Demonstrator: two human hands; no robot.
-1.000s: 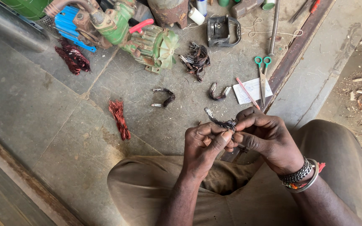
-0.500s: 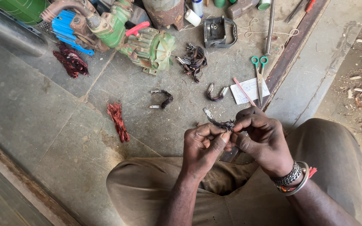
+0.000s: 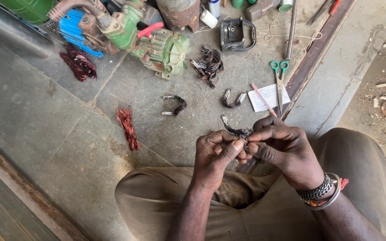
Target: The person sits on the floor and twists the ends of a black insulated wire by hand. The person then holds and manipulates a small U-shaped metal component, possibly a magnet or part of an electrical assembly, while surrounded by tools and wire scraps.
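Little has moved: both hands stay pinched together above the lap. Left hand [image 3: 215, 154] and right hand [image 3: 284, 149] grip a dark wire bundle [image 3: 235, 130], its long axis pointing far-left toward the green pump [image 3: 157, 44].

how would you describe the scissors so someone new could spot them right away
Start at the green motor pump at the top of the concrete floor and look right, past the dark wire bundles. The scissors lie beside a white paper slip, blades pointing toward the person; only they have bright green handles.
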